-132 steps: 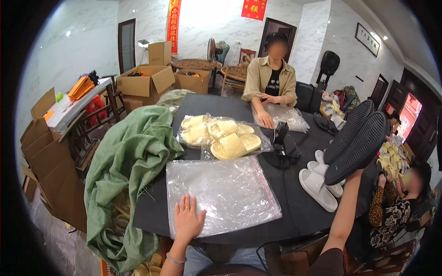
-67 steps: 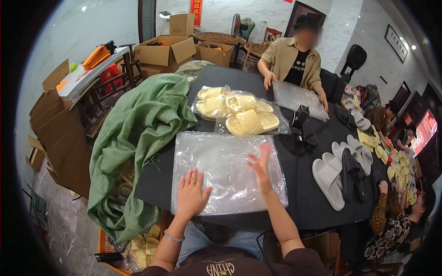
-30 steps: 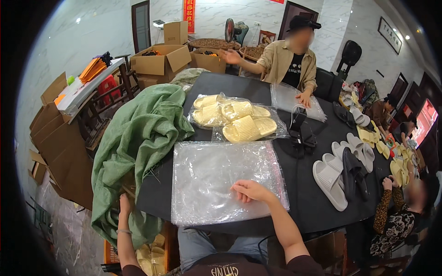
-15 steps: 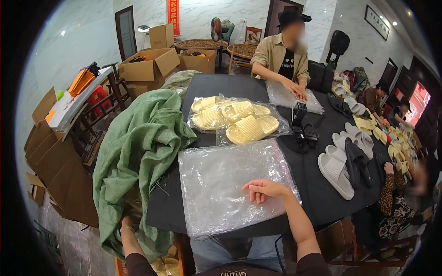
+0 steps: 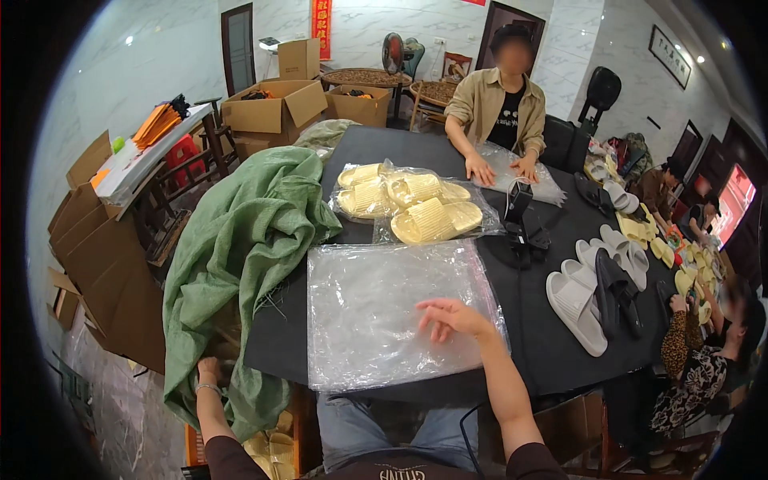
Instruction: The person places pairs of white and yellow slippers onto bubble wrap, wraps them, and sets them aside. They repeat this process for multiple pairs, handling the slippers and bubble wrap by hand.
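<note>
One flat pile of clear plastic bags (image 5: 376, 308) lay on the black worktop (image 5: 552, 364), in front of the person. Just beyond the pile sat clear-wrapped yellow slippers (image 5: 428, 224), four straps showing. One black stand (image 5: 518, 212) stood off the pile's far right corner, between it and a second set of bags (image 5: 548, 188), where a co-worker's two hands (image 5: 480, 170) rested. Right of the pile were grey slippers (image 5: 572, 308) and black slippers (image 5: 618, 296), overlapping too much for a sure count. Left of the pile, one green cloth (image 5: 240, 216) hung over the edge. The left hand (image 5: 209, 370) was at this cloth; its fingers were hidden, so its grip could not be told. The right hand (image 5: 458, 320) was over the pile, its grip half open and unfilled. Two open cartons (image 5: 254, 118) stood far beyond the pile, leftward.
</note>
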